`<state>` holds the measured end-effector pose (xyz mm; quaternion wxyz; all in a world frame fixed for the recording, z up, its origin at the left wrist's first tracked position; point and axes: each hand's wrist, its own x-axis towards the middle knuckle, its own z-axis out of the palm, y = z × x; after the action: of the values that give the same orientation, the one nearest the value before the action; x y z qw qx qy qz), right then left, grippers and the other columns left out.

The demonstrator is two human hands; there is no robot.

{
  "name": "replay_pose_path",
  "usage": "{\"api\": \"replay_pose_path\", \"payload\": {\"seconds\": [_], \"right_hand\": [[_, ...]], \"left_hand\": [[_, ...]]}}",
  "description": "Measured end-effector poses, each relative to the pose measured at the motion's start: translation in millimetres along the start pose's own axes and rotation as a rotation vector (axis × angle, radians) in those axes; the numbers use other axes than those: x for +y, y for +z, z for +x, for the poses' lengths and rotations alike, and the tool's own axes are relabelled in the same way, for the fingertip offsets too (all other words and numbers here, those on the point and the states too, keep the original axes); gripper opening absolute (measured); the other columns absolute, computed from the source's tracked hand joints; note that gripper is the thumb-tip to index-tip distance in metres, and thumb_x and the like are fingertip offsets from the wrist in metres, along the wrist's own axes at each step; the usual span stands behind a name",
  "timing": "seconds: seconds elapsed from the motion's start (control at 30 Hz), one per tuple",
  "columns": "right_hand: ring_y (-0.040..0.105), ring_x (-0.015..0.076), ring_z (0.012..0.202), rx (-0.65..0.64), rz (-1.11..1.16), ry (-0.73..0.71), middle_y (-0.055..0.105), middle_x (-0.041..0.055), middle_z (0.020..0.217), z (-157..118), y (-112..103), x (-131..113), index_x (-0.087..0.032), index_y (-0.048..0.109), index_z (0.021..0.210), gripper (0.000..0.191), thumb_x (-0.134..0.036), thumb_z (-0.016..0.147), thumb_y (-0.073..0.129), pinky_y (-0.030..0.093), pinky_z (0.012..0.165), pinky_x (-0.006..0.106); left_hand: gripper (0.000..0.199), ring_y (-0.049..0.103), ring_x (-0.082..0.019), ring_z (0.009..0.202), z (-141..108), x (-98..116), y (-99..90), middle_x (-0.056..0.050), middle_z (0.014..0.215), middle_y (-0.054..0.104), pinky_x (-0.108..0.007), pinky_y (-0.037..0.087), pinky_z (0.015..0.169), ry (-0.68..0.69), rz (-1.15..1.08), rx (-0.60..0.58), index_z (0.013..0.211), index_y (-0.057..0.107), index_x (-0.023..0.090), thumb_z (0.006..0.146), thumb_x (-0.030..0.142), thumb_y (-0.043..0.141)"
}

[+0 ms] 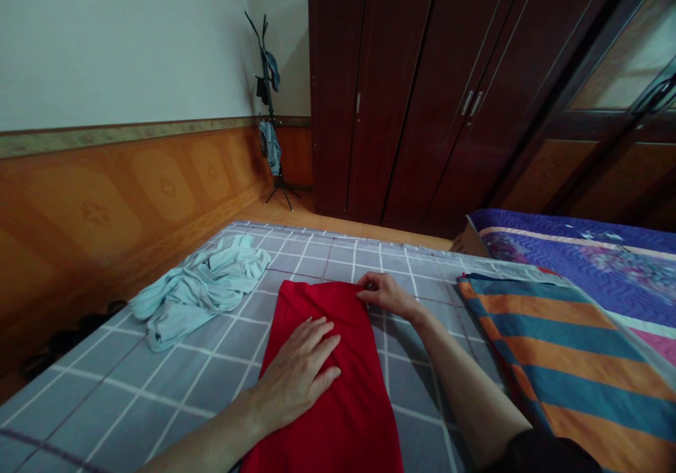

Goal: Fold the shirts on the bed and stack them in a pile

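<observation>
A red cloth garment (353,374), folded into a long strip, lies on the grey checked bedspread (201,381) in front of me. My left hand (298,367) rests flat on its middle with the fingers stretched out. At the far right corner of the red garment, my right hand (388,295) pinches the edge between thumb and fingers. The near end of the garment runs out of view at the bottom.
A crumpled pale green garment (205,286) lies to the left. Folded orange-and-teal striped cloth (570,339) is at the right, beside a purple bedspread (581,248). Beyond the bed stand a dark wardrobe (401,93) and a coat rack (269,100).
</observation>
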<state>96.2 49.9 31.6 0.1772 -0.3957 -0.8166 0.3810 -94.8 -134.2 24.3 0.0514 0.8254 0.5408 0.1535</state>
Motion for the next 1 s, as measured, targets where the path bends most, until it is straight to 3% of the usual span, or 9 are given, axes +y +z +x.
{"api": "replay_pose_path", "payload": {"seconds": [0.07,0.2,0.37,0.5,0.67,0.83,1.0], "right_hand": [[0.058,0.0116,0.061,0.001,0.029,-0.004,0.066,0.001,0.07,-3,1,1,-0.014,0.063,0.09,0.018,-0.02,0.074,0.058,0.045,0.056,0.022],[0.057,0.0104,0.064,0.031,0.042,-0.04,0.067,0.004,0.092,-6,2,-1,-0.015,0.057,0.109,0.039,-0.017,0.071,0.062,0.045,0.06,0.022],[0.056,0.0127,0.065,0.021,-0.019,-0.071,0.066,0.0035,0.079,-4,3,-3,-0.014,0.065,0.087,0.015,-0.018,0.074,0.059,0.044,0.063,0.025],[0.058,0.0151,0.076,0.014,-0.078,-0.1,0.066,0.0061,0.093,-3,3,-5,-0.015,0.068,0.095,0.024,-0.017,0.072,0.062,0.045,0.072,0.027],[0.059,0.0151,0.076,0.03,-0.122,-0.092,0.067,0.0056,0.094,-6,1,-10,-0.015,0.066,0.104,0.03,-0.016,0.075,0.06,0.045,0.072,0.027],[0.06,0.0155,0.081,0.025,-0.201,-0.093,0.066,0.0055,0.095,-6,3,-13,-0.018,0.07,0.089,0.016,-0.02,0.08,0.057,0.045,0.075,0.026],[0.061,0.0184,0.086,0.048,-0.264,-0.021,0.065,0.0076,0.097,-3,4,-11,-0.018,0.071,0.09,0.021,-0.031,0.083,0.056,0.045,0.077,0.028]], "left_hand": [[0.043,0.039,-0.026,0.132,1,0,0.5,-0.009,0.139,0.048,-0.049,0.036,0.109,0.0,0.003,-0.011,0.13,0.051,0.02,0.089,0.032,0.056],[0.042,0.039,-0.025,0.132,2,-1,1.4,-0.009,0.139,0.048,-0.049,0.037,0.108,-0.004,0.006,-0.01,0.13,0.051,0.02,0.089,0.03,0.054],[0.042,0.039,-0.025,0.132,2,-2,2.1,-0.008,0.139,0.048,-0.049,0.037,0.108,-0.007,0.005,-0.013,0.131,0.05,0.021,0.089,0.029,0.054],[0.043,0.038,-0.025,0.133,2,-1,1.0,-0.008,0.14,0.046,-0.05,0.036,0.109,-0.008,0.011,-0.029,0.132,0.049,0.021,0.09,0.029,0.052],[0.043,0.038,-0.025,0.133,1,0,-0.6,-0.008,0.141,0.046,-0.049,0.036,0.109,-0.016,0.017,-0.037,0.132,0.049,0.021,0.091,0.031,0.051],[0.042,0.039,-0.025,0.132,1,0,-0.1,-0.008,0.14,0.047,-0.048,0.035,0.11,-0.012,0.0,-0.019,0.131,0.05,0.021,0.09,0.031,0.053],[0.041,0.039,-0.024,0.132,1,0,1.3,-0.007,0.139,0.047,-0.047,0.034,0.111,-0.017,-0.016,0.001,0.13,0.051,0.022,0.089,0.03,0.054]]}}
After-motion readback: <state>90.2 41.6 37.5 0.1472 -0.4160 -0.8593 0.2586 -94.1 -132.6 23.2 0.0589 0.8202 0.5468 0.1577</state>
